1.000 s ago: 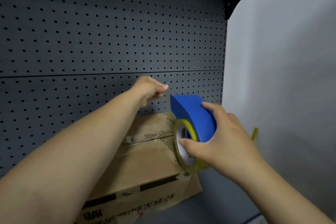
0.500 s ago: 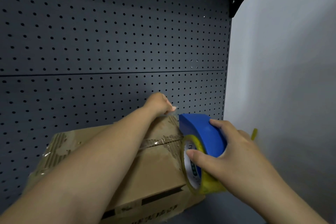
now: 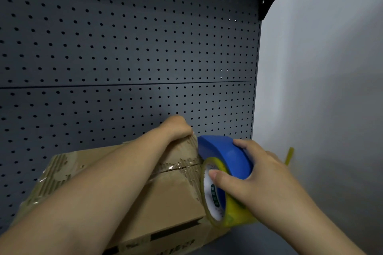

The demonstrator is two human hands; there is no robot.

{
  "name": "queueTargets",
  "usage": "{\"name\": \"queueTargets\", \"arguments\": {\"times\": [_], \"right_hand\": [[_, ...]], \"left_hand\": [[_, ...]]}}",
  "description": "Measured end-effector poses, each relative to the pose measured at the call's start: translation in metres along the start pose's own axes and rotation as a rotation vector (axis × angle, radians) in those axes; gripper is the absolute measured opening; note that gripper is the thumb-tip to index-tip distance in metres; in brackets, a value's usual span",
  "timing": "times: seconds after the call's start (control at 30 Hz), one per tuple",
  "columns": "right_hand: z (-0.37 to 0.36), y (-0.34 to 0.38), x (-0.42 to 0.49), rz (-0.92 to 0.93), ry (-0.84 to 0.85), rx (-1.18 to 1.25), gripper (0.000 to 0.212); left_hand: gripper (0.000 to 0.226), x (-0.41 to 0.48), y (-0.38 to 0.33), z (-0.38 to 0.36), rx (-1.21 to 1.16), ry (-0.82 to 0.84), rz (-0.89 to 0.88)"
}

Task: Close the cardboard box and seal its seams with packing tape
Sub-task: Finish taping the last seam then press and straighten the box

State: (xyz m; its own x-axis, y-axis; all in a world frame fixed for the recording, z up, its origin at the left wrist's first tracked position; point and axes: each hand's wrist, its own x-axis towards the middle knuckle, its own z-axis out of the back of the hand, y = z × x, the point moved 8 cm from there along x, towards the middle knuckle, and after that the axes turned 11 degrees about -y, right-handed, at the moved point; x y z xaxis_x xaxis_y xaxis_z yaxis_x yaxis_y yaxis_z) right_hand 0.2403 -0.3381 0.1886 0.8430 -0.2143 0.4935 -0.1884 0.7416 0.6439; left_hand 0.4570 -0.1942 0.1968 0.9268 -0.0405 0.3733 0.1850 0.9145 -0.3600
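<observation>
Gripping a curved blue tape dispenser (image 3: 224, 156), the right hand (image 3: 255, 176) meets the torn cardboard box (image 3: 165, 198); left hand (image 3: 176, 128) clenched on it.

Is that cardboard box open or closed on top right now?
Closed. The flaps of the cardboard box lie flat and meet at a seam with clear tape over it; the left hand presses its far edge.

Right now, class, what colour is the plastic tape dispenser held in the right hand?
Blue, shown in the head view: plastic tape dispenser.
</observation>
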Motion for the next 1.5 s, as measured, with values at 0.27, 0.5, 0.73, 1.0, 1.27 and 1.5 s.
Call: {"name": "queueTargets", "arguments": {"times": [0.27, 0.5, 0.73, 1.0, 1.27, 1.5], "right_hand": [[0.001, -0.004, 0.003, 0.032, -0.002, 0.009, 0.080], [-0.002, 0.002, 0.006, 0.081, 0.039, -0.057, 0.077], [0.004, 0.001, -0.008, 0.106, 0.125, -0.140, 0.077], [0.029, -0.018, -0.062, 0.051, 0.227, -0.087, 0.077], [0.020, -0.033, -0.083, -0.032, 0.309, 0.000, 0.066], [0.011, -0.044, -0.085, -0.064, 0.327, 0.060, 0.065]], "left_hand": [[0.019, -0.018, -0.028, 0.001, -0.084, -0.015, -0.446], [0.038, -0.036, -0.026, -0.008, 0.121, 0.084, -0.477], [0.031, -0.038, -0.029, -0.013, 0.245, 0.060, -0.507], [0.034, -0.036, -0.029, -0.012, 0.245, 0.054, -0.417], [0.023, -0.039, -0.026, -0.007, 0.299, -0.050, -0.338], [0.038, -0.055, -0.036, -0.002, 0.228, -0.143, -0.498]]}}
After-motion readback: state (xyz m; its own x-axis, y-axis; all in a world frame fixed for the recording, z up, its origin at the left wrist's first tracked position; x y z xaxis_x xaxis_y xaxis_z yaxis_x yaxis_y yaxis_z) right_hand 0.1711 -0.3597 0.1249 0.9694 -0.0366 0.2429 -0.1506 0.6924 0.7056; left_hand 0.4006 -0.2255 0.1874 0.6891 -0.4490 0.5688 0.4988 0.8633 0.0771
